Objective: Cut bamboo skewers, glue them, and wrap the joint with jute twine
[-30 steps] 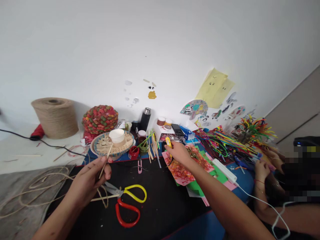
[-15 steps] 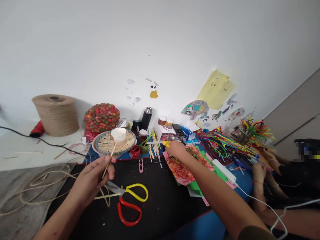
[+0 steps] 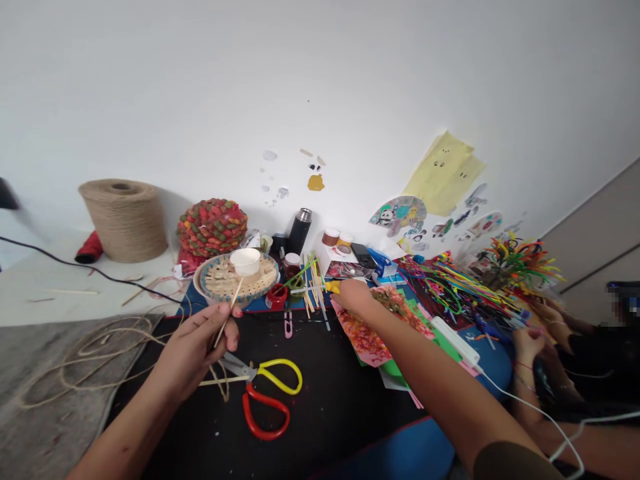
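Note:
My left hand (image 3: 205,343), at the left of the black mat, pinches a thin wooden stick (image 3: 235,297) between thumb and fingertips; the stick tilts up toward the white bowl. Beside that hand, scissors (image 3: 250,375) with one yellow and one red handle lie spread on the mat. A pale stick (image 3: 215,382) and a loop of twine (image 3: 226,390) touch them. My right hand (image 3: 354,297) reaches over the table's far part, closed around a small yellow object (image 3: 332,287) whose kind is mostly hidden. Just left of it lie several loose pale and green sticks (image 3: 314,293).
A woven tray (image 3: 210,288) bears a white bowl (image 3: 245,262). A twine spool (image 3: 125,220), black flask (image 3: 300,230) and paint jars (image 3: 330,238) stand along the wall. Colored papers (image 3: 363,337) and a white power strip (image 3: 455,341) lie under my right arm. Another person's hands (image 3: 529,347) work at the right.
The view has turned slightly left, so everything sits a little further right. Both hands keep their grip, and the right hand stays near the loose sticks.

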The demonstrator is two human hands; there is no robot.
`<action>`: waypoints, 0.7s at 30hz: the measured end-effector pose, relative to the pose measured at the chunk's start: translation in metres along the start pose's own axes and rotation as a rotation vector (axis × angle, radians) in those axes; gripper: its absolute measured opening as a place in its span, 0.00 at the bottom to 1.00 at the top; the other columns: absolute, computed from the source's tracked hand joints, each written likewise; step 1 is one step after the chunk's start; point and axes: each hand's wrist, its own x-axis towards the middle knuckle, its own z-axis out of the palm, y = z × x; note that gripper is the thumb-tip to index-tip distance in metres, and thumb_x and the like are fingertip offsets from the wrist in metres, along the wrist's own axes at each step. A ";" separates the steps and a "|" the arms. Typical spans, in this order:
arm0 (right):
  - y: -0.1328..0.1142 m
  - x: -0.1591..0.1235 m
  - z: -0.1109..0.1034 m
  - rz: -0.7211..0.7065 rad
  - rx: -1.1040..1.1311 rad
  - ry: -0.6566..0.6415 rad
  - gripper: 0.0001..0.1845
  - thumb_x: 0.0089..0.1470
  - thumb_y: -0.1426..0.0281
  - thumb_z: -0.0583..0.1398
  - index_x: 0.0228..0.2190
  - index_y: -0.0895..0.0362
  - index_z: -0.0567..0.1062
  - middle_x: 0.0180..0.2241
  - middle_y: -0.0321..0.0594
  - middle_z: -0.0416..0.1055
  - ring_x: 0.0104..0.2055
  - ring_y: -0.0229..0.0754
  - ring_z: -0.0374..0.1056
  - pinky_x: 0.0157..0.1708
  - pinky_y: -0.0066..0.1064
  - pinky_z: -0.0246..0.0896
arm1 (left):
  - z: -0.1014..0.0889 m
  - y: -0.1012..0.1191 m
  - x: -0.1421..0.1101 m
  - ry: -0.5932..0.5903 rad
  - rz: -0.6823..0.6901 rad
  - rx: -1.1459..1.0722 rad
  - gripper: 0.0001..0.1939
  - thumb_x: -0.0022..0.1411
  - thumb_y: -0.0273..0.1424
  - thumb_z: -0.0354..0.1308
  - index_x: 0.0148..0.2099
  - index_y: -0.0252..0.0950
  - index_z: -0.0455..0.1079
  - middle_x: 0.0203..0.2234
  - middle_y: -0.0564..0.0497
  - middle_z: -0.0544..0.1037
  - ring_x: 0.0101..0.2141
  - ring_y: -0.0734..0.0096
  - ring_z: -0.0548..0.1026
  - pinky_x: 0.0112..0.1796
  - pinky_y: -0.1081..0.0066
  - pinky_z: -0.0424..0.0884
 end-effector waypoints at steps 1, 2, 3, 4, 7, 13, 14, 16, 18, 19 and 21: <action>0.000 0.000 0.000 0.002 0.002 0.000 0.19 0.69 0.59 0.64 0.54 0.59 0.77 0.54 0.48 0.76 0.53 0.51 0.75 0.53 0.50 0.73 | 0.000 0.000 0.000 -0.004 -0.002 0.000 0.30 0.53 0.57 0.71 0.36 0.34 0.70 0.16 0.53 0.74 0.13 0.86 0.50 0.18 0.79 0.40; 0.000 0.000 0.000 0.002 0.005 0.001 0.20 0.69 0.58 0.64 0.53 0.59 0.77 0.54 0.48 0.76 0.53 0.51 0.75 0.54 0.50 0.72 | 0.000 0.001 0.000 -0.009 -0.001 0.000 0.30 0.53 0.57 0.71 0.36 0.35 0.70 0.16 0.53 0.74 0.13 0.86 0.50 0.18 0.79 0.39; 0.000 0.000 0.001 0.002 0.009 0.002 0.20 0.69 0.57 0.63 0.53 0.59 0.77 0.54 0.48 0.76 0.53 0.51 0.75 0.54 0.50 0.72 | 0.001 0.001 -0.001 -0.011 0.001 0.000 0.30 0.54 0.57 0.71 0.36 0.35 0.70 0.16 0.53 0.74 0.12 0.85 0.51 0.18 0.79 0.39; 0.000 -0.001 0.001 0.002 0.013 0.005 0.21 0.69 0.56 0.63 0.52 0.59 0.78 0.53 0.48 0.77 0.53 0.51 0.75 0.55 0.51 0.71 | 0.001 0.002 -0.001 -0.013 0.005 0.000 0.29 0.54 0.56 0.71 0.36 0.35 0.69 0.15 0.53 0.74 0.12 0.85 0.51 0.18 0.79 0.39; 0.001 -0.002 0.001 0.002 0.028 0.017 0.23 0.69 0.53 0.61 0.49 0.60 0.80 0.50 0.49 0.79 0.53 0.51 0.76 0.55 0.49 0.70 | 0.003 0.004 -0.002 -0.017 0.012 -0.006 0.28 0.55 0.55 0.70 0.35 0.35 0.69 0.15 0.53 0.74 0.12 0.85 0.51 0.18 0.78 0.38; 0.003 -0.008 0.000 0.002 0.105 0.099 0.23 0.67 0.56 0.62 0.44 0.64 0.84 0.46 0.61 0.82 0.52 0.58 0.78 0.50 0.38 0.66 | 0.005 0.004 -0.002 -0.041 0.014 -0.018 0.26 0.57 0.54 0.69 0.35 0.35 0.70 0.15 0.53 0.74 0.12 0.84 0.50 0.18 0.76 0.38; 0.003 -0.010 -0.001 -0.003 0.131 0.125 0.22 0.67 0.57 0.61 0.44 0.63 0.84 0.45 0.61 0.82 0.51 0.57 0.78 0.50 0.37 0.65 | 0.005 0.003 -0.002 -0.040 0.012 -0.020 0.26 0.57 0.54 0.69 0.35 0.35 0.70 0.15 0.53 0.74 0.12 0.84 0.50 0.18 0.76 0.38; 0.001 -0.018 -0.004 -0.022 0.200 0.184 0.20 0.70 0.60 0.58 0.45 0.62 0.84 0.44 0.60 0.83 0.50 0.56 0.79 0.48 0.36 0.64 | 0.005 0.002 -0.002 -0.037 0.013 -0.020 0.26 0.56 0.55 0.69 0.36 0.35 0.70 0.15 0.53 0.75 0.12 0.84 0.50 0.18 0.76 0.38; -0.005 -0.029 -0.007 -0.064 0.295 0.239 0.21 0.71 0.61 0.55 0.45 0.61 0.83 0.41 0.57 0.83 0.46 0.55 0.78 0.44 0.35 0.63 | 0.006 0.001 -0.002 -0.046 0.013 -0.010 0.27 0.56 0.56 0.68 0.37 0.35 0.71 0.15 0.53 0.75 0.12 0.83 0.50 0.18 0.76 0.39; -0.011 -0.036 -0.007 -0.103 0.353 0.250 0.21 0.72 0.61 0.54 0.43 0.60 0.83 0.39 0.54 0.83 0.44 0.53 0.78 0.42 0.34 0.63 | 0.006 0.000 -0.002 -0.052 0.012 -0.002 0.27 0.57 0.56 0.68 0.37 0.35 0.72 0.15 0.53 0.75 0.12 0.83 0.50 0.18 0.75 0.39; -0.026 -0.051 -0.006 -0.223 0.481 0.244 0.22 0.72 0.59 0.54 0.36 0.56 0.82 0.34 0.45 0.82 0.38 0.47 0.77 0.38 0.31 0.62 | 0.007 -0.002 -0.001 -0.067 0.013 0.019 0.27 0.58 0.56 0.67 0.38 0.34 0.73 0.15 0.53 0.75 0.12 0.83 0.50 0.18 0.75 0.40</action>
